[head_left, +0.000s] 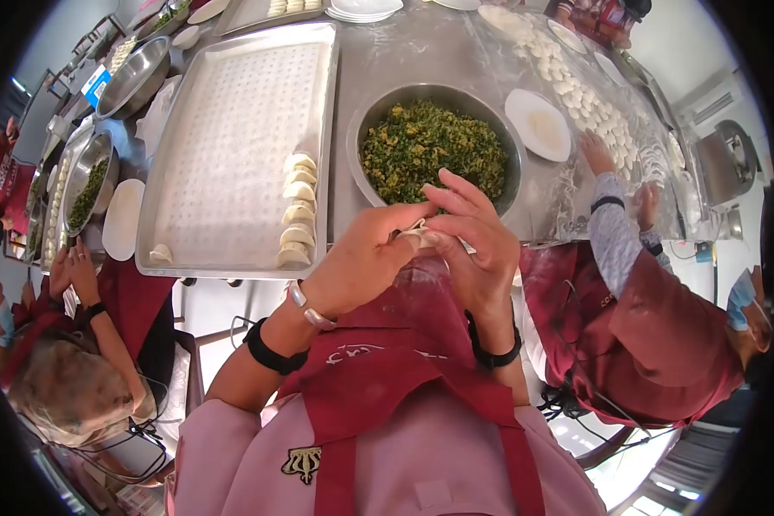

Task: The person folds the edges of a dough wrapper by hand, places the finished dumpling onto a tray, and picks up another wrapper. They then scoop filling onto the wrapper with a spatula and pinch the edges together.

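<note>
My left hand [371,254] and my right hand [476,241] meet in front of my apron, both closed on a dumpling [419,232]. Its pale dough edge shows between my thumbs and fingertips; the rest is covered by my fingers. Just beyond my hands stands a steel bowl [354,148] of chopped green and yellow filling [434,146]. To the left lies a large metal tray [232,112] with a perforated white surface. A row of folded dumplings [297,212] runs along its right side, and a single dumpling [161,254] sits in its near left corner.
A white plate [537,125] lies right of the bowl. Many dough pieces [589,107] cover the floured table there, with a co-worker's hand [598,153] beside them. At left, another person's hands [76,273] work near a smaller filling bowl [90,185] and an oval plate [124,219].
</note>
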The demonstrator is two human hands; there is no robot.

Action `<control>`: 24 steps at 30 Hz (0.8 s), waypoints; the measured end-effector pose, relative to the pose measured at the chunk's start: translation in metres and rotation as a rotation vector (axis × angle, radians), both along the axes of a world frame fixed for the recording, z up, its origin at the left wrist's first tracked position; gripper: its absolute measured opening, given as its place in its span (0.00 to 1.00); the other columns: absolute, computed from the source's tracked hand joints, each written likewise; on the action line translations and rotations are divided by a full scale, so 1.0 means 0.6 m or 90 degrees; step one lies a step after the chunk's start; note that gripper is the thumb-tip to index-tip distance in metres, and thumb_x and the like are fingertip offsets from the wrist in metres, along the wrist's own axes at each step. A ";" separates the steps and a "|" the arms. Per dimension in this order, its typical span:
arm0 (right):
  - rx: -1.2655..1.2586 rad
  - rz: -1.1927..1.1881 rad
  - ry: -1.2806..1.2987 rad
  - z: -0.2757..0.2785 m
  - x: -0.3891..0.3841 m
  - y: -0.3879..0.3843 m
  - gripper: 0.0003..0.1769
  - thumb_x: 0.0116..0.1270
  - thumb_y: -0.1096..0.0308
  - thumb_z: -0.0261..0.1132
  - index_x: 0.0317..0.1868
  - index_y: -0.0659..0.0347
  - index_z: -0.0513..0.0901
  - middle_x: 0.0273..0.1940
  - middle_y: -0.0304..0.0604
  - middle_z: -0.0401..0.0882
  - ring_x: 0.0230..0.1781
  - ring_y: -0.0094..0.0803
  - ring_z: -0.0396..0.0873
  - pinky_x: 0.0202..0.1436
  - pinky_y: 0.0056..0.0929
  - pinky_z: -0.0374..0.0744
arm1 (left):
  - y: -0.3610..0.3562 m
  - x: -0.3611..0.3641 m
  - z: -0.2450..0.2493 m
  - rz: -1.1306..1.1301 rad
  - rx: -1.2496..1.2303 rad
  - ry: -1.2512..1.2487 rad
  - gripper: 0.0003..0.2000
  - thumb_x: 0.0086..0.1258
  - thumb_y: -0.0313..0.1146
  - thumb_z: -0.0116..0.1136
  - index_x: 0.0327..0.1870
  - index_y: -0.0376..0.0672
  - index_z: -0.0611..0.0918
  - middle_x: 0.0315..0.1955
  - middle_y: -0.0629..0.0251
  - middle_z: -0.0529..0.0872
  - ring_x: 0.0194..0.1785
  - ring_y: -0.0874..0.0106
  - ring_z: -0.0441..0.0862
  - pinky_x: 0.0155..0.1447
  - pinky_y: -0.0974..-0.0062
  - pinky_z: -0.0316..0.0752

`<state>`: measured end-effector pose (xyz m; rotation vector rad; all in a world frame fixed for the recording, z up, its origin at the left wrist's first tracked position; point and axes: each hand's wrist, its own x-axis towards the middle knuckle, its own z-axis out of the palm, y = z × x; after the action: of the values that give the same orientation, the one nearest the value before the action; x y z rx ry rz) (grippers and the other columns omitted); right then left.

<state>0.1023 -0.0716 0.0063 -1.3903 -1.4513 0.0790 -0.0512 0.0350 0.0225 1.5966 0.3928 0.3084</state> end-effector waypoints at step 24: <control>0.057 -0.005 0.277 0.007 -0.010 0.004 0.08 0.63 0.79 0.70 0.43 0.65 0.87 0.56 0.53 0.86 0.67 0.48 0.78 0.67 0.41 0.76 | -0.061 0.026 -0.035 0.176 -0.256 -0.265 0.24 0.78 0.23 0.57 0.73 0.34 0.70 0.64 0.61 0.80 0.65 0.75 0.77 0.69 0.75 0.73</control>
<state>0.0960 -0.0691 0.0107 -1.2151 -1.0734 0.2899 -0.0354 -0.0015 0.0015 1.0496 0.3265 0.7130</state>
